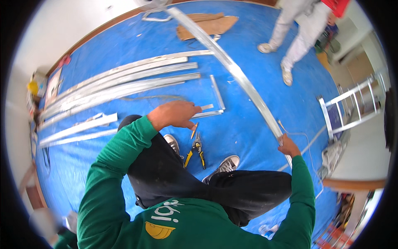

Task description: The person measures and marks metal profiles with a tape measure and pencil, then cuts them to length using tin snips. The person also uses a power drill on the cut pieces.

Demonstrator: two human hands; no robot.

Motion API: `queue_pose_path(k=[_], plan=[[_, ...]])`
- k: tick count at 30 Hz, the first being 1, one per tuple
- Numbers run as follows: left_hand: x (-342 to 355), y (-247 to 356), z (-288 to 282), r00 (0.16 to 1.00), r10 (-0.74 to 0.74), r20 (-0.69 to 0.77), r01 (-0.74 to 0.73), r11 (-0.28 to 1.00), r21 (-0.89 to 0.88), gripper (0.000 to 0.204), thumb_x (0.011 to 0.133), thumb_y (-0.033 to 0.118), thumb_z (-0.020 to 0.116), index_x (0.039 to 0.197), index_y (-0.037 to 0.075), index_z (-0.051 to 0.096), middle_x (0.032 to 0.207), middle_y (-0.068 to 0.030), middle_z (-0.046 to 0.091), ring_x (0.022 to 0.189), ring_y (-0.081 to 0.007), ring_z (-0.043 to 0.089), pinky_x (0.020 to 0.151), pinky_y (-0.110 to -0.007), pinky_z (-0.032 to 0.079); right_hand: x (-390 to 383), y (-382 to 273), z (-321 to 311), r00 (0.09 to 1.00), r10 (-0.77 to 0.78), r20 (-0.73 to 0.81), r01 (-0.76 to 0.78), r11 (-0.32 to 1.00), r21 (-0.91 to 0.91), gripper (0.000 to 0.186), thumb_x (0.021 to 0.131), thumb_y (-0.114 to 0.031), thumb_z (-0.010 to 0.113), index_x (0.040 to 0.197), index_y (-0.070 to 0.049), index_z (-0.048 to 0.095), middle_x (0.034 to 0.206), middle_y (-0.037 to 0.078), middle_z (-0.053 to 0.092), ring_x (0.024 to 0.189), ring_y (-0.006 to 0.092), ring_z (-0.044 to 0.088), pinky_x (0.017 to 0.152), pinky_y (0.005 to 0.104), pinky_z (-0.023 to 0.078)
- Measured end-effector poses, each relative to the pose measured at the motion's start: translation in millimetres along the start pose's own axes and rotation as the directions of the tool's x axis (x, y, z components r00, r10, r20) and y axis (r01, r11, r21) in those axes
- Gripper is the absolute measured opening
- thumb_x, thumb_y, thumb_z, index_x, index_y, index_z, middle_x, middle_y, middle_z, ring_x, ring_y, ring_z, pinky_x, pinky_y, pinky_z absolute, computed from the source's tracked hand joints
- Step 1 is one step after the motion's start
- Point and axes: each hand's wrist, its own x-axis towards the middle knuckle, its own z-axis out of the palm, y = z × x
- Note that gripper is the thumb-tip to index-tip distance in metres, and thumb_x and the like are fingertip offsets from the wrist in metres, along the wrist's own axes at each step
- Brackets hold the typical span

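My right hand [289,147] grips the near end of a long silvery metal channel [238,74]. The channel slants away to the far upper left, across the blue-covered floor. My left hand [176,113] is bent in front of my left knee, and a slim yellow-orange pencil [194,131] points down from its thumb and fingers. Between my shoes lie tin snips [195,152] with yellow and black handles, jaws pointing away from me. Just beyond the left hand are short metal pieces [209,113], and one more short strip [217,92] rests further off.
Several long metal profiles [124,85] lie at left, with shorter ones [78,130] nearer. Cardboard [209,25] sits at the far side. Another person [296,35] stands at far right. A ladder [352,106] and a thin pale cable [307,141] are on the right.
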Motion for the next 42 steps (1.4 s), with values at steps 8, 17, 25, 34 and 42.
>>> queue_pose_path(k=[8,17,25,34,42], plan=[[-50,12,6,0.999,-0.030,0.013,0.030,0.996,-0.079,0.067,0.097,0.037,0.082,0.153,0.007,0.059,0.129,-0.0188,0.071,0.124,-0.0428,0.069,0.104,-0.055,0.054,95,35,8,0.998,0.057,0.040,-0.057,0.998,-0.008,0.101,0.083,-0.017,0.083,0.160,0.018,0.029,0.140,0.037,0.068,0.133,0.0496,0.068,0.110,0.0497,0.057],[-69,11,5,0.993,-0.081,-0.090,0.084,0.996,0.031,0.060,0.093,0.033,0.086,0.141,0.006,0.064,0.112,-0.0145,0.072,0.110,-0.0390,0.073,0.099,-0.051,0.055,104,124,64,0.952,0.270,0.141,-0.260,0.962,-0.085,0.103,0.074,-0.009,0.090,0.158,0.015,0.034,0.131,0.035,0.072,0.130,0.0474,0.071,0.108,0.0481,0.060],[-67,23,-8,0.997,-0.078,-0.027,0.078,0.997,-0.005,0.061,0.093,0.031,0.086,0.143,0.007,0.063,0.113,-0.0145,0.072,0.110,-0.0395,0.071,0.099,-0.051,0.055,81,199,107,0.922,0.328,0.203,-0.305,0.942,-0.137,0.086,0.068,-0.011,0.098,0.140,0.010,0.056,0.127,0.031,0.074,0.126,0.0466,0.073,0.105,0.0500,0.061],[-58,23,-19,0.991,-0.058,-0.118,0.045,0.993,-0.110,0.070,0.084,0.027,0.091,0.148,0.011,0.066,0.121,-0.0176,0.074,0.117,-0.0417,0.067,0.103,-0.051,0.053,88,240,187,0.945,0.226,0.238,-0.302,0.881,0.363,0.069,0.081,-0.017,0.092,0.140,-0.001,0.059,0.100,0.024,0.073,0.089,0.0386,0.078,0.073,0.0505,0.065],[-27,40,-26,0.989,-0.147,0.023,0.147,0.989,0.007,0.078,0.080,0.022,0.094,0.150,0.008,0.063,0.123,-0.0164,0.072,0.118,-0.0398,0.068,0.102,-0.050,0.052,65,148,166,0.944,0.234,0.230,-0.228,0.972,-0.053,0.060,0.073,-0.004,0.086,0.133,-0.003,0.075,0.124,0.024,0.077,0.118,0.0424,0.078,0.093,0.0531,0.066]])
